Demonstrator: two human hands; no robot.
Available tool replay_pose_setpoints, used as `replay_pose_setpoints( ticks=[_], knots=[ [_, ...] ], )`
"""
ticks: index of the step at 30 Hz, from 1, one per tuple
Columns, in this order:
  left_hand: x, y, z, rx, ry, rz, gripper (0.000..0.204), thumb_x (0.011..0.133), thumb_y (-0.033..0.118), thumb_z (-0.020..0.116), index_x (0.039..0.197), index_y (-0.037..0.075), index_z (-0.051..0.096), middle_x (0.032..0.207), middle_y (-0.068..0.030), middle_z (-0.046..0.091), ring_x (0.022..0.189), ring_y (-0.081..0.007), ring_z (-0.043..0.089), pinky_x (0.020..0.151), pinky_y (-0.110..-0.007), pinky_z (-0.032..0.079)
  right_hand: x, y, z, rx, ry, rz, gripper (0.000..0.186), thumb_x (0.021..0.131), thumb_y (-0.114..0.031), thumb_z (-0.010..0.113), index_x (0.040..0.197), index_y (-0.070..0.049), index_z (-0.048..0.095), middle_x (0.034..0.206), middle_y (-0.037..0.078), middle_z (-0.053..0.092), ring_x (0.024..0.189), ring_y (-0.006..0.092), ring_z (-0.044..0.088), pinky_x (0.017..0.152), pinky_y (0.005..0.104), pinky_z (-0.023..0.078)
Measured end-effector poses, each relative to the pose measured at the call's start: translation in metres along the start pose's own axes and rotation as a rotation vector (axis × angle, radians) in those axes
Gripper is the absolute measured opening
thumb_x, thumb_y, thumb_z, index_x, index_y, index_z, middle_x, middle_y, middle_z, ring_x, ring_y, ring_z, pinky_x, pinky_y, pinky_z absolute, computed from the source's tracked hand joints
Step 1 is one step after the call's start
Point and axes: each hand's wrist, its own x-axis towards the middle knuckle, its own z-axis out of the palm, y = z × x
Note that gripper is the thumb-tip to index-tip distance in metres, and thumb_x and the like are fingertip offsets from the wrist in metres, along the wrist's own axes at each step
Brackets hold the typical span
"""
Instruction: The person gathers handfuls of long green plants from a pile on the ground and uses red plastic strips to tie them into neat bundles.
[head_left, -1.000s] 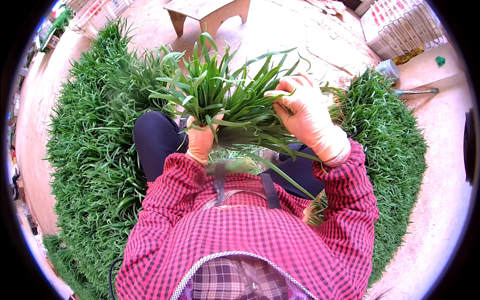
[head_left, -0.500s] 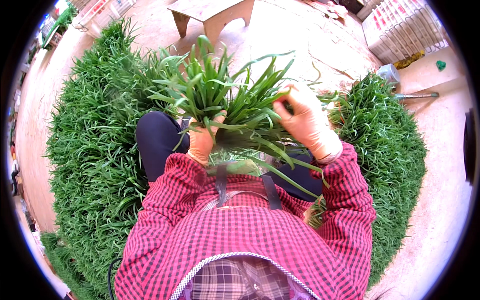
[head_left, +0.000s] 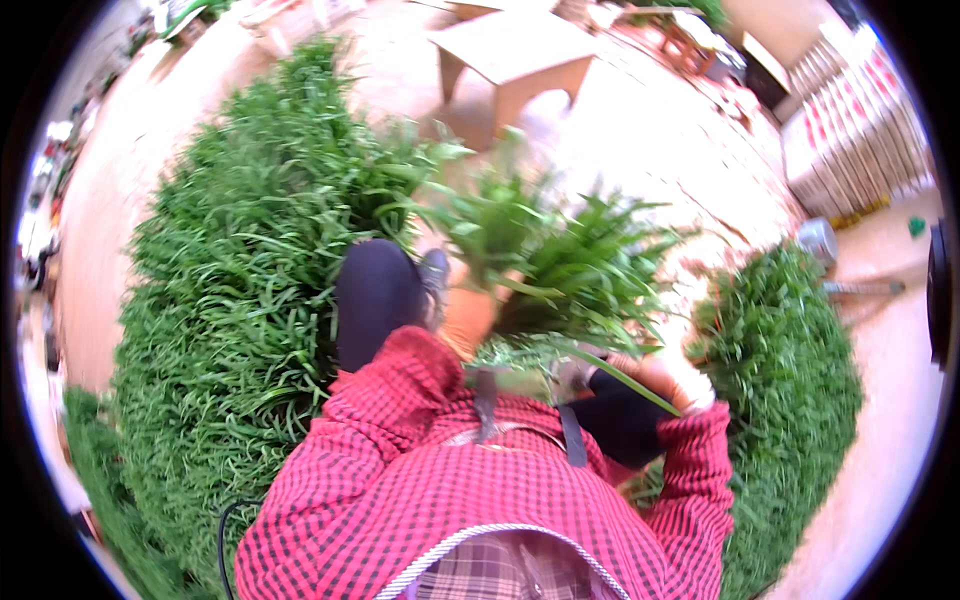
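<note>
A leafy bunch of garlic chives (head_left: 600, 262) stands fanned out in front of me, blurred by motion. Round its near left side wraps my left hand (head_left: 467, 318), which looks covered by a thin pale glove. Below and right of the bunch, close to my right knee, is my right hand (head_left: 668, 378); blur smears its fingers, so whether it holds anything does not show. One long leaf (head_left: 625, 381) slants down past its wrist. Between my legs, under the bunch, lie pale green scraps (head_left: 520, 352).
Big heaps of chives rise on my left (head_left: 230, 300) and on my right (head_left: 795, 390). A low wooden stool (head_left: 515, 50) stands ahead on the pale floor. Far right are stacked pale crates (head_left: 850, 135), a grey bucket (head_left: 818, 240) and a thin rod (head_left: 865, 288).
My right hand has dropped from the leaf tips to low beside my right knee. The left hand keeps hold of the chives. The whole view has shifted, with surroundings now further right and lower.
</note>
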Motion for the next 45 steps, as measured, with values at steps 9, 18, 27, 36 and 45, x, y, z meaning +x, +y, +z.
replay_pose_setpoints(
  ticks=[9,18,27,36,45],
  knots=[
    [0.02,-0.032,0.048,-0.072,-0.333,0.025,0.031,0.089,0.016,0.069,0.118,0.006,0.063,0.108,-0.0098,0.069,0.098,-0.0196,0.064,0.088,-0.033,0.05,0.088,0.013,0.074,0.785,0.541,-0.029,0.03,0.087,-0.004,0.069,0.116,0.0,0.063,0.111,0.006,0.065,0.101,0.0163,0.059,0.092,0.0321,0.046],
    [0.171,-0.069,0.002,0.197,-0.328,0.039,0.048,0.092,0.04,0.062,0.126,0.006,0.059,0.121,-0.015,0.065,0.106,-0.0312,0.063,0.092,-0.039,0.048,0.115,0.067,0.035,0.75,0.397,0.04,0.037,0.094,-0.01,0.065,0.129,-0.001,0.055,0.113,0.005,0.062,0.104,0.0135,0.056,0.092,0.0281,0.045],
    [0.328,-0.027,-0.144,-0.011,0.16,-0.347,0.061,0.094,0.046,0.058,0.141,0.009,0.049,0.146,-0.0092,0.046,0.124,-0.0276,0.051,0.089,-0.044,0.056,0.151,0.087,0.035,0.613,0.304,0.246,0.026,0.092,-0.005,0.064,0.118,0.0,0.063,0.111,0.006,0.066,0.099,0.0129,0.062,0.089,0.0263,0.049],
    [0.464,-0.141,-0.268,-0.212,0.762,-0.347,0.049,0.091,0.039,0.063,0.13,0.01,0.055,0.126,-0.0108,0.059,0.114,-0.0307,0.057,0.092,-0.051,0.052,0.174,0.134,0.043,0.384,0.192,0.514,0.023,0.09,-0.006,0.065,0.112,0.002,0.066,0.105,0.01,0.068,0.098,0.0176,0.064,0.09,0.0295,0.05],
    [0.492,-0.292,-0.346,-0.093,1.18,-0.498,0.065,0.088,0.045,0.061,0.128,-0.005,0.056,0.132,-0.018,0.058,0.112,-0.0302,0.059,0.094,-0.04,0.045,0.211,0.129,0.045,0.437,0.096,0.61,0.026,0.089,-0.004,0.066,0.113,0.003,0.065,0.106,0.011,0.068,0.097,0.0184,0.064,0.09,0.0304,0.05]
  ],
)
